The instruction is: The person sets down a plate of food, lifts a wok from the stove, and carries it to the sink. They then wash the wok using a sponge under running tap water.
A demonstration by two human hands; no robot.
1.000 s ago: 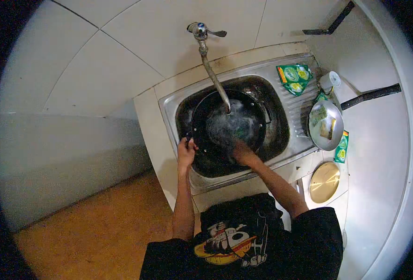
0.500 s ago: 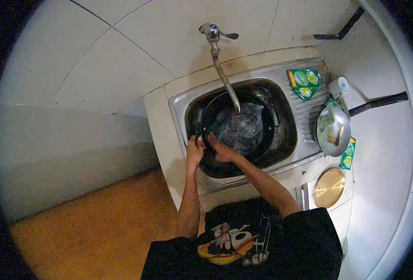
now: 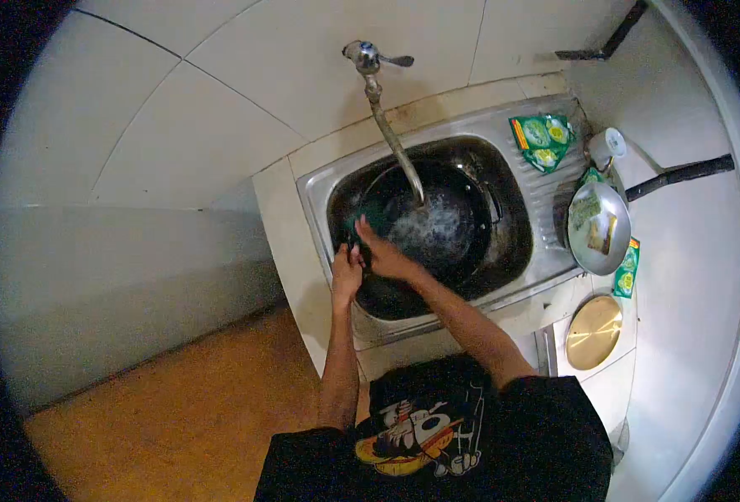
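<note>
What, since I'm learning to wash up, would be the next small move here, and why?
Probably sweep the right hand around to the right side of the black pot: that hand is at the pot's left side, close to the left hand, which seems to steady the left edge, while no hand is on the right side.

Large pale tiles with dark joints are covering the far wall (image 3: 219,92), an orange-brown floor (image 3: 169,376) is spreading at the near left, a cream-tiled desk (image 3: 280,217) is adjoining that wall, and a whitish panel (image 3: 679,309) is catching light at right.
</note>
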